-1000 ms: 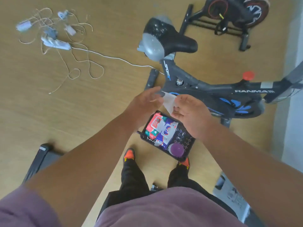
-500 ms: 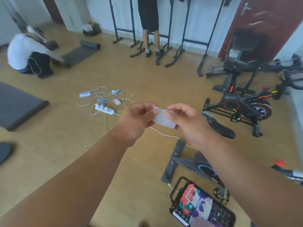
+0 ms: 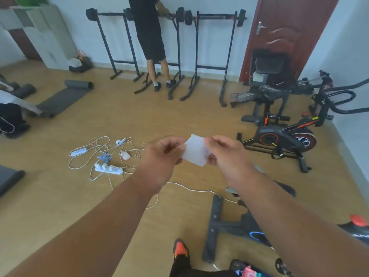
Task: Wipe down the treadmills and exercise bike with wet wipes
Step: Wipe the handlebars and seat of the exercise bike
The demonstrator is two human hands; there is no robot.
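Both hands are raised in front of the person, above the wooden floor. The left hand pinches the left edge of a white wet wipe with curled fingers, and the right hand pinches its right edge, so the wipe is stretched between them in the air.

Below the right arm stands the near exercise bike, black with a blue ring; only its base and part of the frame are visible. A second exercise bike, black with red trim, stands further away on the right side. On the floor to the left of the hands lies a white power strip with tangled white cables. At the far wall another person stands by black barbell racks. A dark rolled mat lies on the left.
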